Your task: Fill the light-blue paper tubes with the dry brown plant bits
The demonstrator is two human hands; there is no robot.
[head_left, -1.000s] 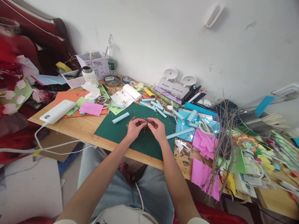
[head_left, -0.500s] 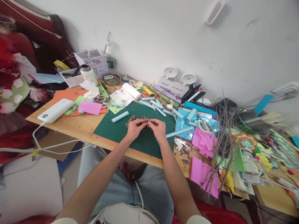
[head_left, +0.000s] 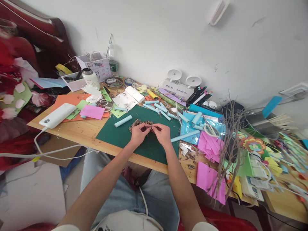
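Over a dark green cutting mat (head_left: 154, 150), both hands meet with thumbs and fingertips pinched close together. My left hand (head_left: 139, 133) is closed at the front edge of a heap of brown dried plant bits (head_left: 136, 123). My right hand (head_left: 162, 132) is closed too, its fingertips almost touching the left ones. A tiny dark piece seems to lie between the fingertips, too small to name. On the mat to the left is a pale blue paper tube (head_left: 123, 121). Several more blue tubes (head_left: 165, 113) are piled behind the hands.
A white power bank (head_left: 57, 115) with a cable lies on the left. Dry twigs (head_left: 229, 144) stand upright at the right, near pink paper (head_left: 210, 146) and scissors (head_left: 211, 130). Behind stand a white bottle (head_left: 90, 78), a box (head_left: 98, 67) and a plastic bottle (head_left: 113, 61).
Both hands stay in almost the same place, fingertips still together with slight finger movement. The view has shifted very slightly; nothing else has visibly moved.
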